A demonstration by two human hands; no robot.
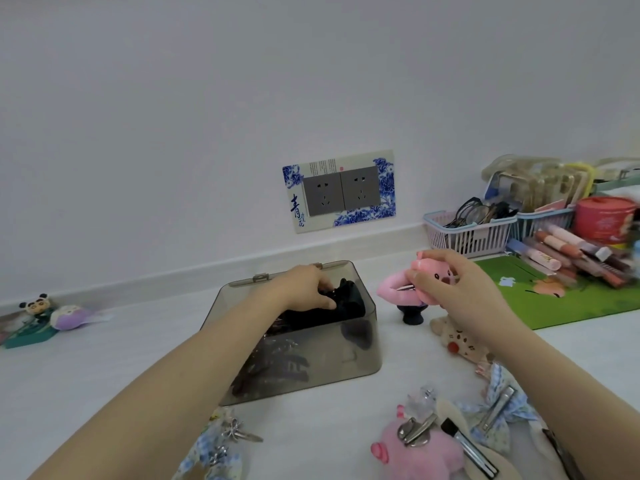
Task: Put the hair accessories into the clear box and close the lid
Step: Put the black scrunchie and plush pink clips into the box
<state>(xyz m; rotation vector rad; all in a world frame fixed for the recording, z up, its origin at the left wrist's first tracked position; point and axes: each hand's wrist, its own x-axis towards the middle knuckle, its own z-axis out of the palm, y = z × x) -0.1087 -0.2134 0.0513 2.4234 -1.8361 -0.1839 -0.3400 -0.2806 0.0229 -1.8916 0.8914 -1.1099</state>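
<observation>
A smoky clear box (360, 358) stands open on the white table, its lid hinged back at the far side. My left hand (304, 287) reaches into it and grips a black fabric hair accessory (353, 299). Dark claw clips (273, 365) lie inside at the near left. My right hand (457, 289) holds a pink plush hair clip (433, 271) above the table, right of the box. A pink plush pig clip (419, 448), a blue gingham bow with a metal clip (498, 410), a beige plush clip (460, 337) and small blue bows (214, 448) lie near the front.
A black knob-shaped object (412, 315) stands just right of the box. A green mat (554, 299), baskets of glasses (471, 233) and cosmetics (568, 254) fill the back right. Small toys (45, 317) sit at the far left by the wall.
</observation>
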